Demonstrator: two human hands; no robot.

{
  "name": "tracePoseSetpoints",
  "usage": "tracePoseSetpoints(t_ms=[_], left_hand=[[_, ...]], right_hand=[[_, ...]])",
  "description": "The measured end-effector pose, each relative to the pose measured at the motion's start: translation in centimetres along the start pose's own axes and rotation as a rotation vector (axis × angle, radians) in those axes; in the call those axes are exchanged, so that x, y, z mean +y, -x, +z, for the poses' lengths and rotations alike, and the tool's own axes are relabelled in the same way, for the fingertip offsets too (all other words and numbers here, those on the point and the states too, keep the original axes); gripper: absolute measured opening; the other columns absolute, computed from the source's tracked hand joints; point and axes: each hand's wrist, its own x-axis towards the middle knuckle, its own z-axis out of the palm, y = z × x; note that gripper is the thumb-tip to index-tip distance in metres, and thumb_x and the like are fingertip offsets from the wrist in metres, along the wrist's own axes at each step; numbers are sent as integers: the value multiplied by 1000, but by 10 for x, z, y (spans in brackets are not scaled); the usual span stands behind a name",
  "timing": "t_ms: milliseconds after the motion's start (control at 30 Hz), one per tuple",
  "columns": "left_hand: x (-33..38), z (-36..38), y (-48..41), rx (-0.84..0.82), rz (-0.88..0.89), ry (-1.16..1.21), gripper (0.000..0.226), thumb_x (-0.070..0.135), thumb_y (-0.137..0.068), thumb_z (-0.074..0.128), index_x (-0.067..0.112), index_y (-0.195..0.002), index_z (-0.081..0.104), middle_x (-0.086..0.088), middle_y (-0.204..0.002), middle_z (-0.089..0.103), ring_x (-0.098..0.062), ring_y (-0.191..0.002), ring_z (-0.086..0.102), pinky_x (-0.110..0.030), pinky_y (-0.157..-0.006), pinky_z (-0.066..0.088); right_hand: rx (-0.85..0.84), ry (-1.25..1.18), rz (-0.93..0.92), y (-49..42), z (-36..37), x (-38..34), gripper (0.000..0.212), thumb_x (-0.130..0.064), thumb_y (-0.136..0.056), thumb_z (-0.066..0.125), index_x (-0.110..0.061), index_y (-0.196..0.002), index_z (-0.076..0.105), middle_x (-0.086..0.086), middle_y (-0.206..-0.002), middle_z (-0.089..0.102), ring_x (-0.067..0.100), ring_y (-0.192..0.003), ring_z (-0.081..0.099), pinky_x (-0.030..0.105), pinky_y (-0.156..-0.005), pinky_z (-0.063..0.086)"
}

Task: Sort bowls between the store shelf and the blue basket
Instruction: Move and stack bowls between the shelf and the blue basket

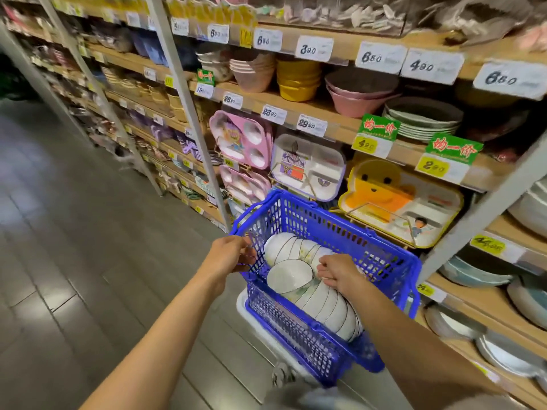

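A blue plastic basket [331, 220] stands in front of the store shelf [334, 128], raised on a white stand. Inside lie two rows of stacked white bowls on their sides: one row [291, 247] at the far end, another [328, 306] nearer me, with one white bowl [288, 280] facing up at its end. My left hand [229, 254] grips the basket's left rim. My right hand [340, 273] is inside the basket, fingers curled on the nearer row of bowls.
Shelves on the right hold stacked pink, yellow and grey bowls [299, 81], green plates [423, 119], children's divided trays [307, 165] and large white dishes [479, 270] low down. Price tags line the shelf edges. Grey tiled aisle floor [74, 232] stretches to the left.
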Motion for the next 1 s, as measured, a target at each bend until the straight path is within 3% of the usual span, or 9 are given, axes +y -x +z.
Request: tracePoseSetpoints(t_ms=[133, 200, 300, 433, 567, 667, 767, 900, 1000], left_hand=[[7, 0, -42, -30, -35, -125, 19, 8, -94, 47, 6, -88, 65, -6, -70, 67, -18, -59, 62, -26, -55, 51], [11, 0, -64, -32, -56, -189, 21, 9, -95, 48, 9, -81, 63, -11, -75, 65, -22, -62, 58, -27, -57, 48], [12, 5, -99, -39, -87, -256, 20, 8, -95, 46, 7, -80, 60, -14, -77, 60, -23, -60, 54, -26, -53, 46], [-5, 31, -140, -107, -135, -427, 16, 7, -94, 44, 9, -80, 52, -15, -79, 54, -23, -63, 48, -27, -53, 36], [-34, 56, -172, -243, -157, -626, 18, 5, -91, 46, 11, -75, 50, -11, -73, 49, -19, -68, 44, -28, -59, 33], [-62, 68, -192, -367, -185, -800, 29, 7, -91, 49, 15, -63, 51, -2, -67, 53, -19, -67, 50, -26, -50, 33], [-87, 80, -204, -498, -266, -854, 9, 7, -90, 54, 8, -91, 63, -6, -85, 57, -20, -85, 52, -21, -62, 39], [-109, 91, -222, -617, -287, -881, 48, 2, -89, 55, 11, -135, 46, -12, -110, 53, -25, -97, 52, -29, -67, 49], [-120, 94, -228, -602, -388, -893, 54, -2, -90, 51, 6, -142, 39, -22, -128, 49, -37, -115, 51, -44, -83, 56]], right_hand=[[49, 278, -11, -58, 16, 4, 1, -12, -91, 53, -11, -92, 54, 13, -96, 54, 23, -84, 53, 34, -73, 50], [61, 404, -9, -75, 23, 5, 9, -13, -92, 53, -9, -95, 61, 16, -106, 57, 28, -95, 56, 33, -75, 47], [22, 692, -5, -97, 34, 8, 32, -19, -95, 49, -3, -120, 62, 17, -125, 60, 32, -118, 55, 34, -89, 44], [-33, 983, -1, -111, 50, 12, 40, -27, -98, 45, -2, -128, 55, 19, -135, 54, 35, -125, 50, 36, -100, 43], [-56, 1056, -4, -122, 59, 16, 40, -20, -98, 44, -1, -133, 51, 21, -140, 47, 37, -127, 47, 38, -98, 47], [-34, 1051, -7, -128, 60, 24, 39, -12, -96, 44, 0, -133, 49, 22, -140, 44, 38, -129, 44, 41, -98, 49], [29, 1015, 22, -130, 60, 34, 39, -8, -95, 44, -4, -134, 50, 20, -140, 41, 37, -126, 47, 41, -96, 47], [97, 958, 14, -137, 66, 42, 34, -5, -93, 45, -6, -124, 56, 21, -134, 46, 37, -121, 51, 41, -93, 48], [133, 901, 17, -138, 70, 47, 24, -7, -93, 44, -6, -111, 59, 18, -124, 55, 36, -114, 54, 40, -90, 47]])
